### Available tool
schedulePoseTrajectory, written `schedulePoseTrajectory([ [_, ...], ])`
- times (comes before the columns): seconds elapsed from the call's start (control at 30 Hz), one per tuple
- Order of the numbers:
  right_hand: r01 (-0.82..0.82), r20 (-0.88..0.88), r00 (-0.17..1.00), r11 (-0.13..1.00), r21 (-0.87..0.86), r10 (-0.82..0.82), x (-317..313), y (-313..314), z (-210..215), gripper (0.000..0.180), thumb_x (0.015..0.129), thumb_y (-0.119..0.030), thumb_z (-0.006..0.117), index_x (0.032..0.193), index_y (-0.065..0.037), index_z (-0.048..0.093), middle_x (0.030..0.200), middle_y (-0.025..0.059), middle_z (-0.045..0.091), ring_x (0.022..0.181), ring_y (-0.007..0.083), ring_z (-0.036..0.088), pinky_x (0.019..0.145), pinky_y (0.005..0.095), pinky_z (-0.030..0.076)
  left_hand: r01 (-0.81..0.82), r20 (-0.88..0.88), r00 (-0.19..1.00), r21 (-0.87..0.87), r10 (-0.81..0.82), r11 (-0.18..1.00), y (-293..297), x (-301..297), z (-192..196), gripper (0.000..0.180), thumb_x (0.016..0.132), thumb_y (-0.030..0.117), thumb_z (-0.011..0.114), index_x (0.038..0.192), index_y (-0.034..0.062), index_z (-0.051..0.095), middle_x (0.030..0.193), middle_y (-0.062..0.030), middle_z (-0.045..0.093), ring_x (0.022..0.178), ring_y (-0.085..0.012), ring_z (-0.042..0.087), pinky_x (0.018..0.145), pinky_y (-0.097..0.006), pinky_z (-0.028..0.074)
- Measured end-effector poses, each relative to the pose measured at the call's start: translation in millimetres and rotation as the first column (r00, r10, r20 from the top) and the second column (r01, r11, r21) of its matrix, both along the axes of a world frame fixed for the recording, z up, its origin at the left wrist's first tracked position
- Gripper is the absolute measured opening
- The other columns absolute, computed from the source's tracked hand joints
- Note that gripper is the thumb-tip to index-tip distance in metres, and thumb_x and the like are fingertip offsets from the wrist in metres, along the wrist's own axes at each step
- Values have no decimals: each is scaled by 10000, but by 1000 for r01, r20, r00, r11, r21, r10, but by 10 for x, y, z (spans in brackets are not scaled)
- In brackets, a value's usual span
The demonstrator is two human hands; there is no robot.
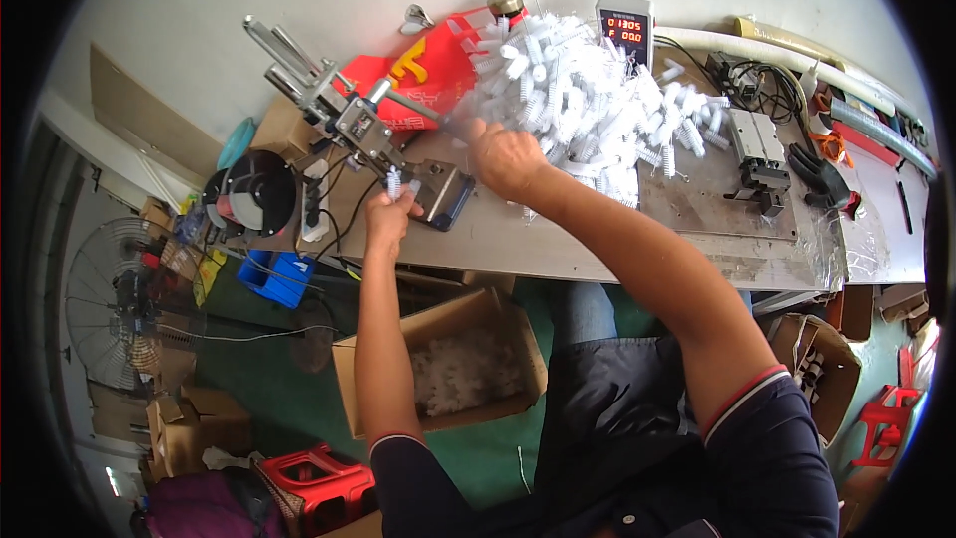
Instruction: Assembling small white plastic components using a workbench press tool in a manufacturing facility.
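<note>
My left hand [386,225] pinches a small white ribbed plastic piece [394,183] upright at the base of a metal hand press [364,128]. My right hand [506,159] is closed around the end of the press's lever [412,108], and its fingers hide the grip there. Just beyond that hand rises a large heap of white ribbed pieces [573,90], some with thin wire ends sticking out. Whether the piece in my left hand touches the press, I cannot tell.
A counter box with red digits [625,30] stands behind the heap. Right of it sit a metal fixture [759,151] and black-handled tool [823,179]. Below the table edge, a cardboard box [533,364] holds more white pieces. A fan [115,299] and red stool [324,483] stand left.
</note>
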State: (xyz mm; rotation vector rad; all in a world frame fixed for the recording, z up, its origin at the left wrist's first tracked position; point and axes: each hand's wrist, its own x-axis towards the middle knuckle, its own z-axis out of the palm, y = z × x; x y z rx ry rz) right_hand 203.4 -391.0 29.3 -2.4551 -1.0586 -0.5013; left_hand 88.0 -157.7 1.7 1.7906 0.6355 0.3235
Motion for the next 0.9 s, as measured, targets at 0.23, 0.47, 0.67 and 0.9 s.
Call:
schedulePoseTrajectory([
  [0.23, -67, -85, 994, 996, -55, 62, -72, -314, 701, 236, 1002, -201, 556, 1117, 4, 535, 1010, 196, 726, 939, 355, 747, 798, 477, 576, -96, 123, 989, 137, 79, 986, -83, -287, -189, 199, 999, 143, 680, 1126, -2, 732, 753, -24, 705, 617, -67, 523, 601, -269, 409],
  [0.47, -76, 23, 997, 883, 464, 74, -206, -1030, 1095, 390, 1006, -252, 627, 1342, -75, 539, 937, 162, 749, 769, 356, 724, 721, 469, 555, -175, 117, 977, -40, 179, 984, -271, -1450, -1065, 281, 1045, 234, 654, 1192, 2, 715, 748, -18, 678, 517, -38, 462, 458, -225, 324],
  [0.67, 98, -157, 987, 910, 404, -36, -362, -2195, 86, 169, 941, -200, 655, 1046, -69, 679, 839, 162, 736, 784, 397, 709, 711, 491, 552, -153, -197, 971, -80, 135, 985, -47, -2791, -2684, 375, 990, 203, 716, 1299, 2, 650, 876, -86, 727, 638, -138, 647, 567, -276, 515],
  [0.9, 207, -271, 954, 931, 300, -125, -569, -2439, -632, 159, 919, -226, 709, 941, -69, 709, 894, 111, 739, 813, 326, 719, 729, 438, 562, -113, -187, 958, 456, 219, 883, -537, -2665, -2767, 362, 935, 75, 718, 1287, 5, 668, 1224, -196, 716, 1100, -292, 712, 964, -372, 543],
])
